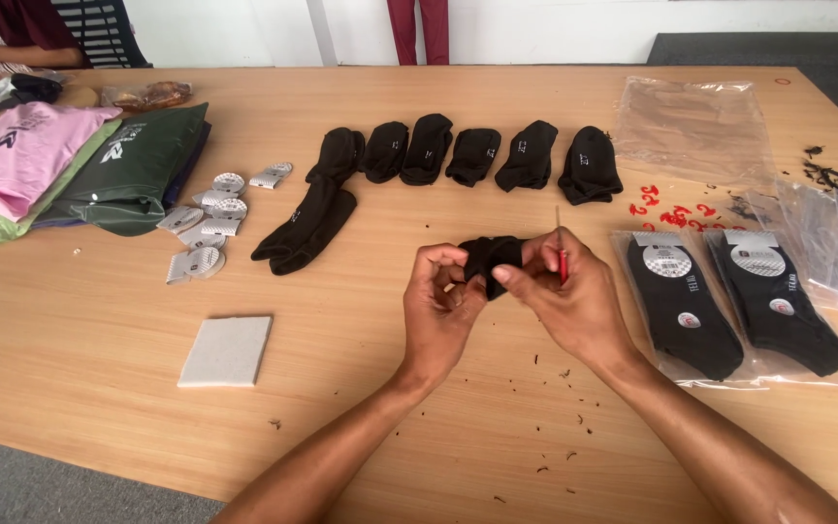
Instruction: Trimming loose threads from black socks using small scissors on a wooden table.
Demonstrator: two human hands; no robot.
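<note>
Sock (pixel 493 258) — soft, black, bunched

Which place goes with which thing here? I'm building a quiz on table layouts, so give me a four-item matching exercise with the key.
Things:
1. black sock
2. grey pad
3. packaged black socks
4. pink folded garment

Places:
A. far left edge of the wooden table, on a stack of folded clothes
B. held between the left hand and the right hand
C. flat on the table, left of the hands
D. in clear bags, right of the hands

Pairs: 1-B, 2-C, 3-D, 4-A
</note>
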